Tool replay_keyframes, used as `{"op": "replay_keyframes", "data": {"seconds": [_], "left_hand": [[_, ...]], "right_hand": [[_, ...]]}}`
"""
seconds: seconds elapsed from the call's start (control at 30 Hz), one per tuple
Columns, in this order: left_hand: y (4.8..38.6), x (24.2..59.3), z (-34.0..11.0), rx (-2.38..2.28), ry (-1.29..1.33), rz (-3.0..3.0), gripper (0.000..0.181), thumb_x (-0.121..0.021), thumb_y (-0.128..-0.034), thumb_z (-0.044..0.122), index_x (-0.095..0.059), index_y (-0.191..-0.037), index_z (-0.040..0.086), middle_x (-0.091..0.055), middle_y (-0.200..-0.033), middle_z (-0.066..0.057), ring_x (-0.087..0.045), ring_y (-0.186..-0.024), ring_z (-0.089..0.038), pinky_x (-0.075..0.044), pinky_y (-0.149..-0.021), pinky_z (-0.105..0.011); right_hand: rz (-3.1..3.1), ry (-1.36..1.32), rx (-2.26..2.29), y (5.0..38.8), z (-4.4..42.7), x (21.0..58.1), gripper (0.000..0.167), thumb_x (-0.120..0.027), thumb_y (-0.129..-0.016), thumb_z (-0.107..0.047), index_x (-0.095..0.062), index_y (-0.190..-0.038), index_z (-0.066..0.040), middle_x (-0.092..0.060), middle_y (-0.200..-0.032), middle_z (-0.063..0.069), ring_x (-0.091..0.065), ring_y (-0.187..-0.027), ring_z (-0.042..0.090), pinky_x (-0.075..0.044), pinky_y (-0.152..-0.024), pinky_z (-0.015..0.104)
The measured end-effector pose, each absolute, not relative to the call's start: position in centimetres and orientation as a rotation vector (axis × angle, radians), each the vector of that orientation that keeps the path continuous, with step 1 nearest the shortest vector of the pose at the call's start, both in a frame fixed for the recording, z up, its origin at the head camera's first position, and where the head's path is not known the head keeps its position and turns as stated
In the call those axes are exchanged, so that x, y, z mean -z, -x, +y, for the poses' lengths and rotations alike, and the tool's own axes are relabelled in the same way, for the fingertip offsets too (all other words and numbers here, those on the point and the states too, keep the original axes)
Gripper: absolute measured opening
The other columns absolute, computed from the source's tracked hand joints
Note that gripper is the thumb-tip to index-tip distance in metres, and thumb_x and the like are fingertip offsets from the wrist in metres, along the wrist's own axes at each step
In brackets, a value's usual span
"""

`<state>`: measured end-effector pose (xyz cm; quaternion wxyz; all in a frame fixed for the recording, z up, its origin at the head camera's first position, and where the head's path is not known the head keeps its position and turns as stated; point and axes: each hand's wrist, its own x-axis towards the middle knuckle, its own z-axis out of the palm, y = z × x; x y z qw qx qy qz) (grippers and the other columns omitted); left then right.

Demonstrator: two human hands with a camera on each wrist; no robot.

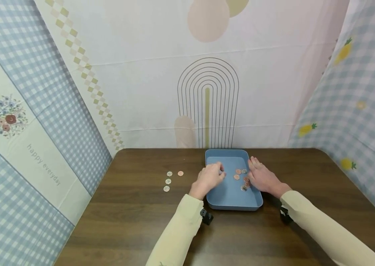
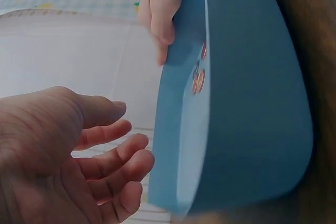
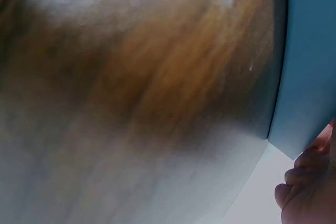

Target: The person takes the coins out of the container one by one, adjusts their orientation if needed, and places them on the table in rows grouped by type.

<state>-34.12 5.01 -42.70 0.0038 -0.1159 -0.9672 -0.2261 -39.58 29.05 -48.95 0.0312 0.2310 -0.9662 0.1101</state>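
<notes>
A blue tray (image 1: 229, 204) sits on the table with several copper and silver coins (image 1: 236, 177) towards its right side. My left hand (image 1: 209, 176) is over the tray's left part. In the left wrist view its fingers (image 2: 123, 163) are loosely bent, apart from the thumb, with nothing visible between them. My right hand (image 1: 263, 176) lies along the tray's right wall, fingers pointing away from me, close to the coins. Only some of its bent fingers (image 3: 295, 178) show beside the wall in the right wrist view. Part of the right rim is hidden under that hand.
Left of the tray, three silver coins (image 1: 168, 181) stand in a column on the brown wooden table (image 1: 134, 214), with one copper coin (image 1: 181, 173) beside the top one. A patterned cloth (image 1: 147, 99) hangs behind the table, and checked cloths hang at both sides.
</notes>
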Motion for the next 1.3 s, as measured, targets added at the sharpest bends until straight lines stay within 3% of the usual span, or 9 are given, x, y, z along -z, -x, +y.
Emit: {"op": "replay_keyframes", "data": {"seconds": [0.43, 0.67, 0.8, 0.9, 1.03, 1.3], "left_hand": [[33.8, 44.0, 8.8, 0.769, 0.437, -3.046, 0.015, -0.060, -0.0977, 0.032, -0.065, -0.104, 0.018, -0.065, -0.084, 0.006, -0.052, -0.063, -0.007, -0.041, -0.057, -0.022], [33.8, 45.2, 10.3, 0.761, 0.483, -3.060, 0.014, -0.063, -0.0959, 0.024, -0.066, -0.108, 0.019, -0.066, -0.088, 0.007, -0.052, -0.064, -0.006, -0.040, -0.055, -0.021], [33.7, 45.8, 11.2, 0.762, 0.496, -3.073, 0.018, -0.063, -0.0953, 0.023, -0.067, -0.113, 0.020, -0.070, -0.100, 0.006, -0.053, -0.062, -0.008, -0.041, -0.053, -0.022], [33.7, 46.4, 11.8, 0.726, 0.498, -3.095, 0.013, -0.063, -0.0940, 0.025, -0.071, -0.104, 0.023, -0.070, -0.101, 0.006, -0.050, -0.061, -0.009, -0.039, -0.053, -0.023], [33.7, 47.1, 12.3, 0.716, 0.483, -3.117, 0.011, -0.063, -0.0938, 0.027, -0.069, -0.085, 0.026, -0.062, -0.082, 0.006, -0.047, -0.061, -0.012, -0.037, -0.053, -0.024], [33.8, 47.3, 12.7, 0.748, 0.385, -3.135, 0.018, -0.064, -0.0942, 0.029, -0.063, -0.077, 0.027, -0.057, -0.077, 0.007, -0.048, -0.062, -0.013, -0.037, -0.054, -0.027]], "right_hand": [[-2.955, -0.712, -0.312, 39.1, 28.8, 48.8, 0.055, -0.036, -0.103, -0.020, -0.029, -0.145, 0.016, -0.023, -0.154, 0.036, -0.023, -0.145, 0.049, -0.025, -0.115, 0.058], [-2.925, -0.728, -0.306, 38.7, 28.7, 48.9, 0.054, -0.037, -0.102, -0.018, -0.031, -0.144, 0.017, -0.025, -0.153, 0.037, -0.025, -0.143, 0.050, -0.028, -0.114, 0.059], [-2.943, -0.705, -0.324, 38.5, 28.8, 48.8, 0.055, -0.036, -0.103, -0.019, -0.030, -0.145, 0.016, -0.023, -0.154, 0.036, -0.023, -0.144, 0.050, -0.026, -0.114, 0.059], [-2.957, -0.698, -0.325, 38.5, 28.8, 48.8, 0.056, -0.035, -0.104, -0.020, -0.028, -0.146, 0.015, -0.022, -0.155, 0.036, -0.022, -0.145, 0.049, -0.024, -0.115, 0.059], [-2.952, -0.699, -0.317, 38.5, 28.9, 48.7, 0.056, -0.035, -0.104, -0.020, -0.027, -0.146, 0.015, -0.022, -0.155, 0.036, -0.022, -0.144, 0.049, -0.025, -0.115, 0.058], [-2.958, -0.695, -0.318, 38.6, 28.8, 48.9, 0.056, -0.035, -0.104, -0.020, -0.027, -0.146, 0.015, -0.022, -0.155, 0.036, -0.022, -0.144, 0.049, -0.025, -0.115, 0.058]]}}
